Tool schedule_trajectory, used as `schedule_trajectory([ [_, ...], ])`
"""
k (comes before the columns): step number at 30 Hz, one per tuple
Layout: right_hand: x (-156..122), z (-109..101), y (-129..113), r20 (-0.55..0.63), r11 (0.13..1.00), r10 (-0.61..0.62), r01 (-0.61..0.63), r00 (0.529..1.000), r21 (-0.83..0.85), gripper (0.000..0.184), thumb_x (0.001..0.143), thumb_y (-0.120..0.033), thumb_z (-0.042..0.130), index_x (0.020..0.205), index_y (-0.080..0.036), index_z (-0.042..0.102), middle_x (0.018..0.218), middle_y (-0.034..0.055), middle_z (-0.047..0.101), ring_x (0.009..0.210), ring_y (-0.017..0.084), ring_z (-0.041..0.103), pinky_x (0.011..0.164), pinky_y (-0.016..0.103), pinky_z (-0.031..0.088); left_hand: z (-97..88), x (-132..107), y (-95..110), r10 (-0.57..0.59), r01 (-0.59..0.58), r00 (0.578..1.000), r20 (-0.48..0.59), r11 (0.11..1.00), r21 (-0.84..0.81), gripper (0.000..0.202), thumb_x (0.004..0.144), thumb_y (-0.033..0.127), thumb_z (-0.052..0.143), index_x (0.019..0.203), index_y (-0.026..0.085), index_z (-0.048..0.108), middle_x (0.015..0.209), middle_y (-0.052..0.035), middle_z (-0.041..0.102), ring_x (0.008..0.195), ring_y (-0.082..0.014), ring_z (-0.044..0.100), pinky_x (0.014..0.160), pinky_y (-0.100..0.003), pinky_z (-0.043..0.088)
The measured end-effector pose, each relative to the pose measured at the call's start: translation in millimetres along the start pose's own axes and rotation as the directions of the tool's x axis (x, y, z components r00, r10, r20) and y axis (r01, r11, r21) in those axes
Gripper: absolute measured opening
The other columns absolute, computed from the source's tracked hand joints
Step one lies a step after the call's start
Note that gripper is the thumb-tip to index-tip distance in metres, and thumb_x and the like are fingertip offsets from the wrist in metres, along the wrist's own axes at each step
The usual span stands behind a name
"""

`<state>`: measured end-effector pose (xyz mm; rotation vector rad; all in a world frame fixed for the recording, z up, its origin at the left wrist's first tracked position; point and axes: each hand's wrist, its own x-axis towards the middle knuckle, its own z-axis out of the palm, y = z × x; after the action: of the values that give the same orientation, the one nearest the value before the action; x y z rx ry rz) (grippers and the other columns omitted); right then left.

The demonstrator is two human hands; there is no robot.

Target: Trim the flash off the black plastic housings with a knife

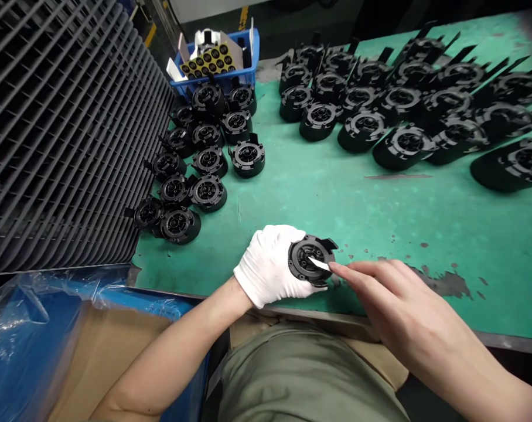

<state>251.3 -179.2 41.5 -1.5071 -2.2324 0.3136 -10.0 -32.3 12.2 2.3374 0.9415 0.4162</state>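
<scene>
Two hands meet at one black round part, held just above the near edge of the green tabletop. White-gloved, the left hand has its fingers curled around the part's side. Bare, the right hand pinches a slim pointed blade between thumb and fingers, its tip over the part's ribbed centre; whether it touches, I cannot tell. Near the blue bin's front stands a yellow sheet of black round labels, their pale print too small to read. Yellow floor lettering beyond is likewise illegible.
</scene>
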Motion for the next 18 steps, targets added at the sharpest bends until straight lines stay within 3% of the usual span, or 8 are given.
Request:
schedule_trajectory([
  [6,10.0,-7.1,4.7,0.003,0.997,-0.030,0.031,1.000,-0.068,0.108,0.112,0.001,0.052,0.209,-0.040,0.027,0.136,0.0173,0.088,0.100,0.040,0.083,0.083,0.057,0.072,-5.2,1.7,1.7,0.002,-0.001,1.000,0.020,0.999,-0.044,0.064,0.079,0.074,0.118,0.119,0.028,0.096,0.116,-0.0094,0.096,0.110,-0.0414,0.096,0.098,-0.051,0.076],
  [10,10.0,-8.2,5.7,-0.003,0.998,-0.059,0.059,0.998,-0.004,0.105,0.111,0.003,0.052,0.205,-0.043,0.038,0.129,0.0131,0.090,0.092,0.036,0.083,0.078,0.053,0.072,-5.2,1.9,0.3,-0.012,0.013,0.999,0.041,0.999,-0.031,0.071,0.075,0.076,0.121,0.120,0.027,0.096,0.114,-0.0093,0.096,0.110,-0.0411,0.095,0.097,-0.050,0.075],
  [13,6.7,-9.5,6.8,-0.030,1.000,-0.031,0.031,0.999,-0.001,0.096,0.117,-0.004,0.056,0.203,-0.043,0.042,0.131,0.0147,0.089,0.095,0.037,0.085,0.076,0.052,0.070,-2.9,1.0,-2.3,-0.009,0.010,0.999,0.041,1.000,-0.029,0.073,0.079,0.084,0.116,0.118,0.027,0.095,0.111,-0.0094,0.095,0.108,-0.0403,0.095,0.095,-0.050,0.074],
  [18,6.9,-3.6,5.8,-0.098,0.996,0.021,-0.012,0.995,0.087,0.081,0.123,-0.011,0.062,0.196,-0.044,0.054,0.132,0.0106,0.090,0.101,0.034,0.089,0.081,0.050,0.072,2.6,-1.8,-8.5,0.010,-0.010,1.000,-0.023,1.000,0.017,0.083,0.075,0.094,0.113,0.116,0.025,0.092,0.109,-0.0108,0.093,0.105,-0.0409,0.094,0.096,-0.052,0.075],
])
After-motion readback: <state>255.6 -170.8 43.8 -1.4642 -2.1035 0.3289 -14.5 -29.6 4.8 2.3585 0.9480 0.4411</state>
